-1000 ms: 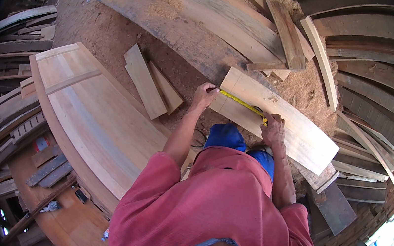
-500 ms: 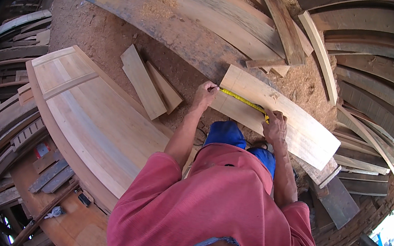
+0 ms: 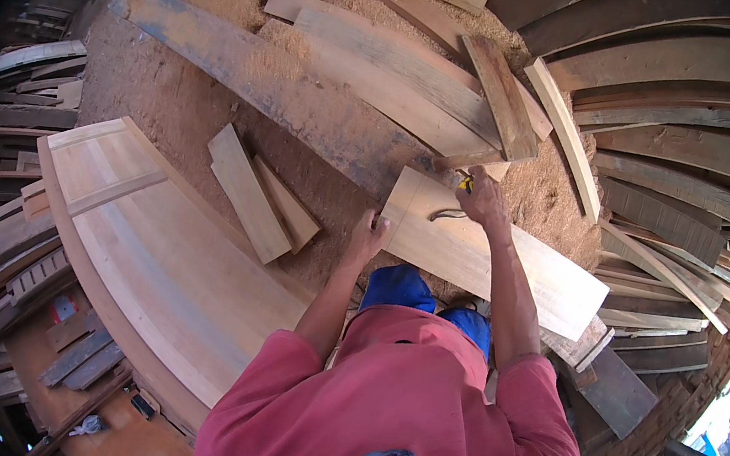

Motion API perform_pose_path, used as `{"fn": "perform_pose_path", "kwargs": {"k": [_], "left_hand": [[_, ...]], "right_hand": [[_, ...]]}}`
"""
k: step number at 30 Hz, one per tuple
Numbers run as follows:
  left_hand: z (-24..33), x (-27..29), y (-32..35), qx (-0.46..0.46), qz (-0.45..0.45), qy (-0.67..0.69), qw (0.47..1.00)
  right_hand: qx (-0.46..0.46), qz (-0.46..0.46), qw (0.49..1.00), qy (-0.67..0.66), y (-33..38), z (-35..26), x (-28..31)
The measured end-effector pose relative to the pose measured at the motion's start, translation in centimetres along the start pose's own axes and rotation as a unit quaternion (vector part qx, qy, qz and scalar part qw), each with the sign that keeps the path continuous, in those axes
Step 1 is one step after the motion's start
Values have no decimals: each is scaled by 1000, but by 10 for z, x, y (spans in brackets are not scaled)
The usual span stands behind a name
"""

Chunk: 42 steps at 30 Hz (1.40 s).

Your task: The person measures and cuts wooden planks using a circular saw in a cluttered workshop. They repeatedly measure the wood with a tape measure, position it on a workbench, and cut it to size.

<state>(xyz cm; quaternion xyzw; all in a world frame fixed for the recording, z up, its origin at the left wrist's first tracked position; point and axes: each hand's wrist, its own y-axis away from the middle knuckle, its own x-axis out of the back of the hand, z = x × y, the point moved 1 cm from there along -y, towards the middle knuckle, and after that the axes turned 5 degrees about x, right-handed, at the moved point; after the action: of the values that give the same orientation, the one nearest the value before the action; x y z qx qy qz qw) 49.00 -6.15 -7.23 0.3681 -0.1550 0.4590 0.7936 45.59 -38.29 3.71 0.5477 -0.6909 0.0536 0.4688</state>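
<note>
A pale wooden board (image 3: 525,272) lies slanted in front of my knees. My right hand (image 3: 484,202) is closed round a yellow and black tape measure (image 3: 466,182) above the board's far edge. A dark strap (image 3: 448,214) curves from it over the wood, and no long stretch of yellow blade shows. At the board's left end is my left hand (image 3: 368,236), its fingers curled in beside the near corner. Something small and dark shows at its fingertips, too small to name.
Left of me lies a large panelled wooden door (image 3: 170,239). Two short offcuts (image 3: 249,194) rest on the sawdust-covered ground between it and the board. Beyond are a long weathered plank (image 3: 283,79) and several loose boards (image 3: 386,65). Stacked timber (image 3: 673,130) lines the right side.
The yellow blade, earlier stretched between both hands along the board, is no longer seen extended. My right hand has moved to the board's far edge; my left has come down to its near left corner.
</note>
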Motion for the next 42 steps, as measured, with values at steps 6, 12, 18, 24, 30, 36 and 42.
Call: {"fn": "perform_pose_path", "kwargs": {"k": [6, 12, 18, 24, 30, 36, 42], "left_hand": [[6, 10, 3, 87, -90, 46, 991], [-7, -4, 36, 274, -36, 333, 901], [-1, -47, 84, 335, -88, 426, 836], [31, -111, 123, 353, -179, 378, 837], [49, -153, 121, 307, -145, 539, 771], [45, -164, 124, 250, -97, 628, 731], [33, -152, 127, 167, -58, 729, 661]], "right_hand": [[5, 141, 980, -139, -69, 16, 4], [-21, 225, 964, -143, -7, 128, 15], [-345, 221, 904, 124, 179, 337, 58], [-448, 187, 873, 51, 299, 429, 73], [-268, 80, 955, 95, 282, 537, 26], [-307, 175, 924, -148, 286, 521, 33], [-417, 64, 862, -281, 323, 495, -10]]}}
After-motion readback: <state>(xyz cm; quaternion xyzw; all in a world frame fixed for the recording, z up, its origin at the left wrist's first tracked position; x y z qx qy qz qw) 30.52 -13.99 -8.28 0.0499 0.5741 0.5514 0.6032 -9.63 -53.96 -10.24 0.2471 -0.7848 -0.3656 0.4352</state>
